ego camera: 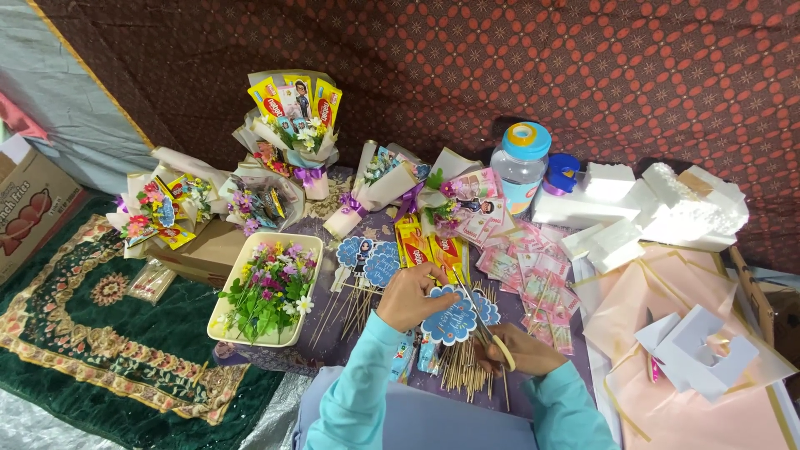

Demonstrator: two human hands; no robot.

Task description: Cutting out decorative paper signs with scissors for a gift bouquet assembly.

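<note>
Blue scalloped tag (450, 321) pinched by left hand (412, 293), right hand (521, 350) grip closed on skewer (483, 321), bills (537, 287) crowding right

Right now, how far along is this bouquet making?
Done: several wrapped snack bouquets stand at the back. In hand: the left hand holds a scalloped blue tag, and the right hand holds a stick against it. Left: loose tags, wooden sticks, snack packets and the tray of flowers.

One head-worn camera looked steeply down and forward over the person's own sleeves, close above the floor spread (350, 350), toward the patterned cloth wall (500, 75) behind it.
</note>
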